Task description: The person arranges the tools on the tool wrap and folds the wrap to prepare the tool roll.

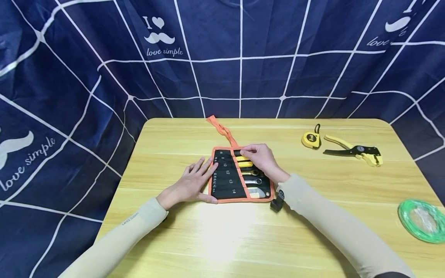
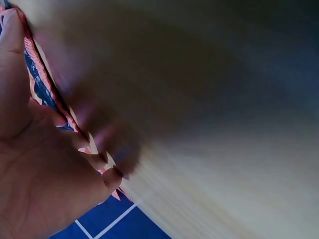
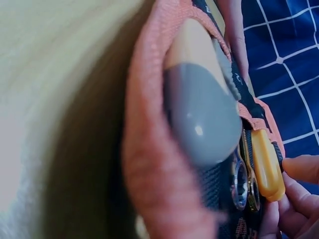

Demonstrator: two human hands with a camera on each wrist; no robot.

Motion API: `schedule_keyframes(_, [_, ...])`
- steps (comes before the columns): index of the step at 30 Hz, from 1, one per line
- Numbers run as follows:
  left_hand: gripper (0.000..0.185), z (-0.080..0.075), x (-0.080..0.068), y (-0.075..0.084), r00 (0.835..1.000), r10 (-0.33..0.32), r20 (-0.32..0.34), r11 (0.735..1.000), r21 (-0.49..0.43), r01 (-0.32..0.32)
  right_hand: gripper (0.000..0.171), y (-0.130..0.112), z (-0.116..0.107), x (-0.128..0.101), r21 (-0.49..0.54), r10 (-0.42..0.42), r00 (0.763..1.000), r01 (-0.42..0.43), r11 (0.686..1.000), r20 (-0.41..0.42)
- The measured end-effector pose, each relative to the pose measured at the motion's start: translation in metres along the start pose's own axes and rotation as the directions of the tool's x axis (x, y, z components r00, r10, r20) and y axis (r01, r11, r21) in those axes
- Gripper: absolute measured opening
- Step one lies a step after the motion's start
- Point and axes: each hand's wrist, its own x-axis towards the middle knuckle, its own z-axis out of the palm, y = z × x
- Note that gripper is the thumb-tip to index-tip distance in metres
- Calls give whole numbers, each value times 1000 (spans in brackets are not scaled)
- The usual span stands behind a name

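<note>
a black tool roll point(image 1: 226, 175) with orange edging lies unrolled and flat near the middle of the wooden desk point(image 1: 222, 239), its orange tie strap point(image 1: 222, 129) trailing toward the far edge. the left hand point(image 1: 194, 181) lies flat on the desk at the roll's left edge, fingers point(image 1: 205, 164) straight and spread, their tips resting on the black pocket panel printed with size numbers; the thumb lies along the near-left corner. the left wrist view shows that palm pressed against the orange border, the rest blurred.

the right hand point(image 1: 260, 158) sits over the far right part of the roll, its fingers curled and pinching a yellow-handled tool point(image 1: 245, 163) that lies in the pockets. the right wrist view shows fingertips point(image 3: 299, 172) touching the yellow handle point(image 3: 266, 164), beside a metal wrench head point(image 3: 239, 181) and a grey-and-tan handle point(image 3: 199, 109) tucked in the orange-bound pocket. more tool ends show in the row just nearer the person.

well to the right on the far side of the desk lie a yellow tape measure point(image 1: 311, 139) and, just beside it, a yellow-and-black cutter point(image 1: 354, 150). a coil of green wire point(image 1: 422, 220) lies at the desk's right edge. a navy cloth with a white grid point(image 1: 240, 58) hangs behind.
</note>
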Motion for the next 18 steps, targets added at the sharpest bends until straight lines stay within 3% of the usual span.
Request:
schedule_keyframes(7, [119, -7, -1, 2, 1000, 9, 18, 999, -44, -8, 31, 6, -8, 0, 92, 29, 999, -30, 995, 15])
schedule_keyframes(11, [114, -7, -9, 6, 1000, 3, -2, 994, -113, -3, 31, 10, -16, -11, 37, -13, 1000, 13, 999, 4])
schedule_keyframes(15, [111, -3, -18, 12, 995, 2, -99, 984, -177, -19, 29, 14, -27, -33, -67, -90, 996, 89, 994, -18])
schedule_keyframes(18, [98, 1, -21, 19, 979, 3, -204, 978, -205, -45, 27, 14, -36, -53, -99, -130, 991, 127, 987, -23])
